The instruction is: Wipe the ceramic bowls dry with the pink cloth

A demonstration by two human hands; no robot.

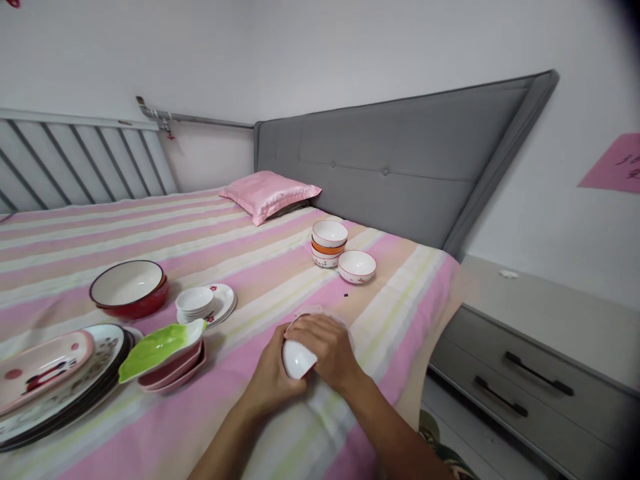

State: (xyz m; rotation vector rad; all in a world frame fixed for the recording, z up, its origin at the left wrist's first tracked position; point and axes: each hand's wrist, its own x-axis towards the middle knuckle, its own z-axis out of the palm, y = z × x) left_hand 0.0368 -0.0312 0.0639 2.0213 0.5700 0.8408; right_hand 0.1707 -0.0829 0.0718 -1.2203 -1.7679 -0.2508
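Low over the bed, my left hand [273, 370] is wrapped round the side of a white bowl [299, 360] with a red rim, tilted so that part of its glossy surface faces me. My right hand [327, 350] lies across the bowl with its fingers bent. A thin, pale, see-through piece of material [315, 310] shows around the right hand's fingers; whether it is cloth or plastic I cannot tell. Beyond my hands stand a stack of bowls [329, 243], white and orange, and a single white bowl [357, 268] with a red rim touching or close beside it.
On the striped bedsheet [270, 273] at left are red bowls [133, 290], small white dishes [196, 300] on saucers, a green leaf-shaped dish [160, 347] on pink dishes, and stacked oval plates [47, 373]. A pink pillow [270, 192] lies by the headboard [390, 160]. A nightstand [540, 313] stands right.
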